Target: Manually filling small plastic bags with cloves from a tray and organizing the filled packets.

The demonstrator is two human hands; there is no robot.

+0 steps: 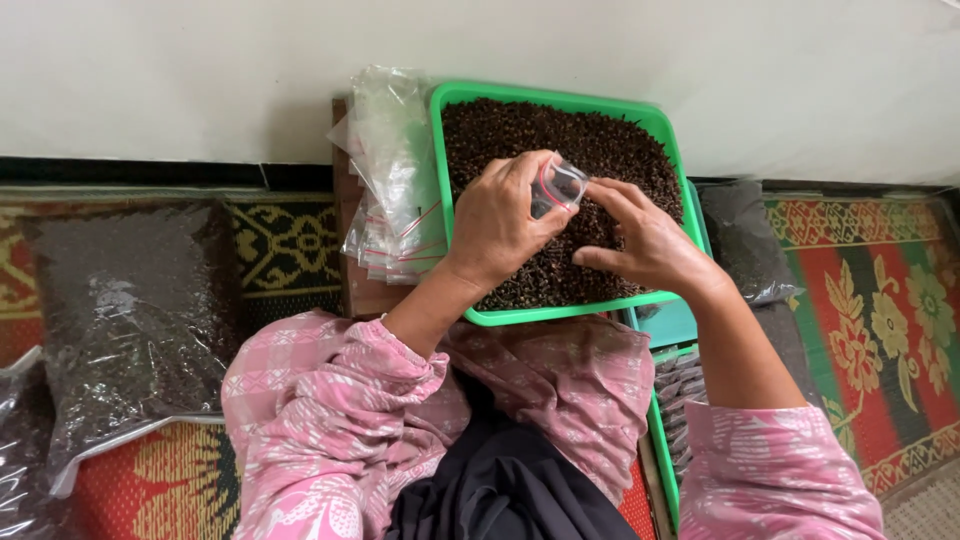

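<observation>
A single head-worn camera is looking steeply down over the person's own pink patterned sleeves and lap, facing forward toward a pale wall (200,70) that is filling the top of the frame. It is sitting close: the green rectangular plastic tray of dark dried spice (560,98) is lying just ahead at centre, with both forearms running up into view from the bottom edge. A patterned red and green woven floor mat (880,330) is spreading to either side. No second view is sharing this scene.

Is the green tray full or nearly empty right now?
Full: the green tray is heaped almost to its rim with dark cloves, no bare bottom showing.
</observation>
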